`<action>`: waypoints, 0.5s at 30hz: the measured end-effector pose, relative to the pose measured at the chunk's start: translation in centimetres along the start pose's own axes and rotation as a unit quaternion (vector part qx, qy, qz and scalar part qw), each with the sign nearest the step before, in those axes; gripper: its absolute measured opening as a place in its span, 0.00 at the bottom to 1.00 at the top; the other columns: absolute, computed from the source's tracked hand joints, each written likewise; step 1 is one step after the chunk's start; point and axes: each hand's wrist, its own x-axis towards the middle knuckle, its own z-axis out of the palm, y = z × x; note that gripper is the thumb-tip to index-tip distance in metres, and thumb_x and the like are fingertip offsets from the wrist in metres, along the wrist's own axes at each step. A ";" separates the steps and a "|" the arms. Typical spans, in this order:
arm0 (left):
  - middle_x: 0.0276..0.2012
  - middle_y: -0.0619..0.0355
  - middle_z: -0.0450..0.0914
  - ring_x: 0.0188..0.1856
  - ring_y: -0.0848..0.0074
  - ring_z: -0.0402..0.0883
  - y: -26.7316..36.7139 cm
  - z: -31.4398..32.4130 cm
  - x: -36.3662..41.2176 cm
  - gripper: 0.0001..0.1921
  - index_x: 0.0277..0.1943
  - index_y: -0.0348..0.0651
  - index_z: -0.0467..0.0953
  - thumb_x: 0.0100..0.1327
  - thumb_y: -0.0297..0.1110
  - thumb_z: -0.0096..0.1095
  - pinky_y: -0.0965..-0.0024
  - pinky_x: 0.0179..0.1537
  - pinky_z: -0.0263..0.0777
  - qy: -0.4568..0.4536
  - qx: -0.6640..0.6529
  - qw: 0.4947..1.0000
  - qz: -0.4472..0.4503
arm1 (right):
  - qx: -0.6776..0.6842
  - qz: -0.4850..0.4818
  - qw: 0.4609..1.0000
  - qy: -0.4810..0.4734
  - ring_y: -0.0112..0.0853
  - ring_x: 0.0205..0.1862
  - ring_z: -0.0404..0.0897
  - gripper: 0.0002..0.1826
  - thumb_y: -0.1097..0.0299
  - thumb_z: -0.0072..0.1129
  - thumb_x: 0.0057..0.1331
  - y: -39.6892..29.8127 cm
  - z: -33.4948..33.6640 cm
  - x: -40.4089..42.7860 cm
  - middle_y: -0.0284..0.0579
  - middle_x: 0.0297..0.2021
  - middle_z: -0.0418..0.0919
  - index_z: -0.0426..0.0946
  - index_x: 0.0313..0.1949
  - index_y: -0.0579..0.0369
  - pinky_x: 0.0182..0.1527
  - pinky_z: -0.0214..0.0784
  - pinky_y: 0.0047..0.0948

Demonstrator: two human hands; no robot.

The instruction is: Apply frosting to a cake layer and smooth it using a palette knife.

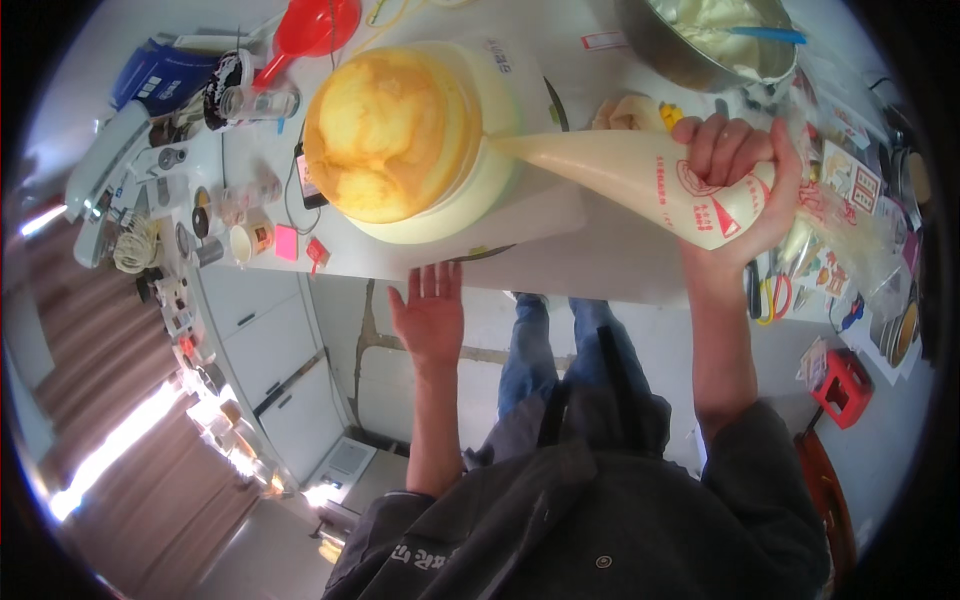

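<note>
A golden round sponge cake (pixel 382 135), its top uneven, sits on a pale round base (pixel 495 180) on the table. Filled with pale cream, a piping bag (pixel 615 169) is gripped in my right hand (pixel 724 150). The bag lies nearly level, and its tip meets the side of the cake; whether it goes between layers is hard to tell. My left hand (pixel 431 319) holds nothing, fingers slightly apart, at the front edge of the table. Just beyond those fingertips a dark curved rim (pixel 484 255) shows from under a pale sheet (pixel 536 225).
A metal bowl (pixel 645 45) of cream with a blue spatula (pixel 765 34) stands at the back right. Scissors (pixel 772 300) and packaging lie right. At left are a stand mixer (pixel 112 180), a phone (pixel 309 180), a paper cup (pixel 251 241) and a red ladle-like scoop (pixel 315 30).
</note>
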 end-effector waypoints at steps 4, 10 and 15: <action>0.75 0.47 0.54 0.77 0.57 0.53 0.7 -2.3 1.3 0.33 0.74 0.37 0.53 0.78 0.54 0.39 0.48 0.78 0.45 -0.081 0.009 0.996 0.029 | 0.014 0.016 1.000 0.011 0.34 0.17 0.58 0.28 0.58 0.31 0.77 -0.3 0.4 -0.3 0.42 0.11 0.57 0.54 0.15 0.50 0.38 0.65 0.42; 0.72 0.46 0.59 0.75 0.56 0.57 0.2 -2.3 1.1 0.32 0.74 0.37 0.55 0.78 0.53 0.39 0.50 0.77 0.47 -0.056 -0.027 0.997 -0.046 | 0.003 0.007 1.000 0.009 0.33 0.17 0.56 0.29 0.58 0.32 0.76 -0.6 0.5 -0.4 0.42 0.10 0.55 0.54 0.14 0.50 0.37 0.64 0.40; 0.72 0.46 0.61 0.75 0.57 0.57 -0.2 -1.4 0.5 0.31 0.73 0.35 0.55 0.79 0.51 0.38 0.48 0.78 0.48 -0.079 0.004 0.997 -0.026 | 0.001 0.007 1.000 0.016 0.33 0.16 0.56 0.28 0.59 0.33 0.76 -0.7 0.2 -0.5 0.42 0.10 0.55 0.54 0.14 0.50 0.36 0.63 0.40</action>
